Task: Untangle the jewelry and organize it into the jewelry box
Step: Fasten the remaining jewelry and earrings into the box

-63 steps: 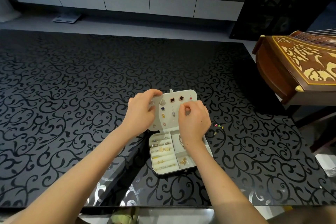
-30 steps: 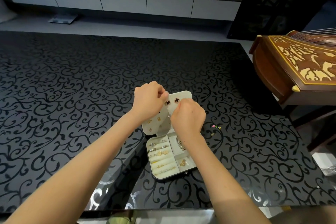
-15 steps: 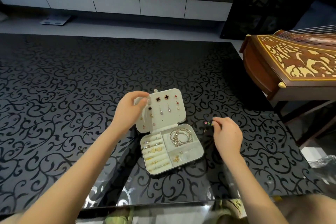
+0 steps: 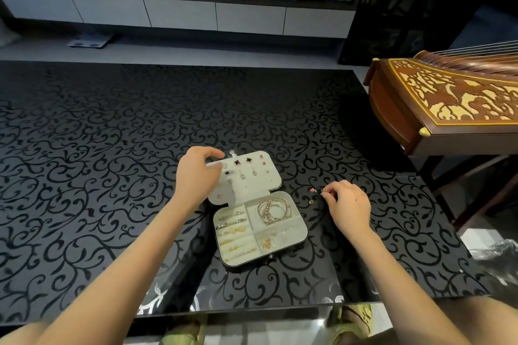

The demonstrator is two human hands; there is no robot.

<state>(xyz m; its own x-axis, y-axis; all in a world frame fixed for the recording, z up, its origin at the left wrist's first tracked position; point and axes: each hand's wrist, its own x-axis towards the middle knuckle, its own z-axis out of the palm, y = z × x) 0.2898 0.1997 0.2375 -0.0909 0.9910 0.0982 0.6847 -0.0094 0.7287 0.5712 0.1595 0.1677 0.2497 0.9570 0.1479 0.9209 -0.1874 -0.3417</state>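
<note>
Left hand [image 4: 196,178] gripping the top left corner of the cream, stud-dotted lid panel [image 4: 258,180], I steady the open cream jewelry box [image 4: 253,232] on the black scroll-patterned glass table [image 4: 112,148]. Beside the box, my right hand [image 4: 349,204] curls its fingertips [image 4: 326,195] onto tiny coloured loose earrings [image 4: 313,190]; whether they hold one, I cannot tell. Gold bangles [image 4: 274,210] lie in the box's far right compartment.

The right hand [image 4: 349,204] has been withdrawn from the lid [image 4: 253,176] and brought to pinch loose earrings [image 4: 312,190] (small, coloured) at its fingertips.
</note>
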